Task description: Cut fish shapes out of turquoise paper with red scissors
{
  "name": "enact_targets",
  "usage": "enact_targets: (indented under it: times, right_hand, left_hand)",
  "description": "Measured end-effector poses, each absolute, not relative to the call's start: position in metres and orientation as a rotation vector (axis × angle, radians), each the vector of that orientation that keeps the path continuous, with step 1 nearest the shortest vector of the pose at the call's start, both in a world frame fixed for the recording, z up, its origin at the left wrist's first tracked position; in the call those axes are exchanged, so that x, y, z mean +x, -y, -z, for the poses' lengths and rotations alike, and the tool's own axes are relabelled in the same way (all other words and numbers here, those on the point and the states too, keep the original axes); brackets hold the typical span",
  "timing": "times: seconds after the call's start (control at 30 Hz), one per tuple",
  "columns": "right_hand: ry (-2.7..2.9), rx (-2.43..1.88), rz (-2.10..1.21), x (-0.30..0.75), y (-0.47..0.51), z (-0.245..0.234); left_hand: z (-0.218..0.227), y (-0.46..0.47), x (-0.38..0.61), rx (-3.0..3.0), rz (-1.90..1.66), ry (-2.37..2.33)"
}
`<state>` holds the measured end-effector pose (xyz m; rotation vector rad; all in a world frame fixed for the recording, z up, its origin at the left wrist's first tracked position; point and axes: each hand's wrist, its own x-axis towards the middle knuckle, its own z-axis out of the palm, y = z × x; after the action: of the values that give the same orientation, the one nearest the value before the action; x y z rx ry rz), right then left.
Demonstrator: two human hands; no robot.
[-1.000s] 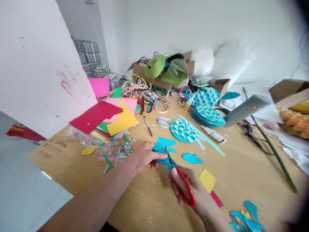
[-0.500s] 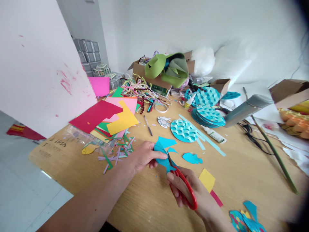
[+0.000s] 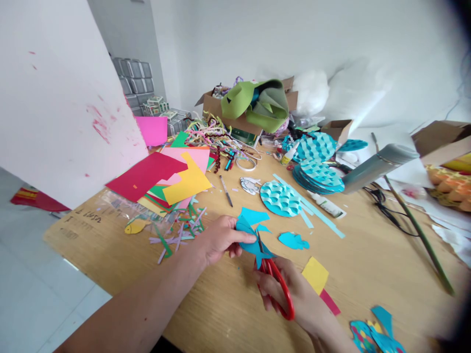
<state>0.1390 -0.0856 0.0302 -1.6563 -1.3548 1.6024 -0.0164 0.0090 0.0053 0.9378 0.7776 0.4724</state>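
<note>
Head view: left hand [image 3: 221,239] pinched blue paper [image 3: 251,247]; right hand [image 3: 296,284] was clamped on red-handled scissors [image 3: 288,301], blades [image 3: 260,242] at the paper. Blue fish cutout [image 3: 292,240] lay nearby on counter [image 3: 221,304].

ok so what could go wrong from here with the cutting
The thumb of the left hand is close to the blades of the red scissors, so a slip might nick it. The blue paper narrows near the blades; a stray snip could take off that slim end. The white bottle lies on its side and might leak if its cap is loose, which I can't tell.
</note>
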Motion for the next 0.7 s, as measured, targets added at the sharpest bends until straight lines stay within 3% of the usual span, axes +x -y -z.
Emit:
enact_targets:
  times: [0.7]
  right_hand:
    - [1.303,-1.753,-1.541,0.133,0.085,-0.043]
  left_hand:
    - [-0.006,-0.007,-0.015,1.003,-0.504,-0.776]
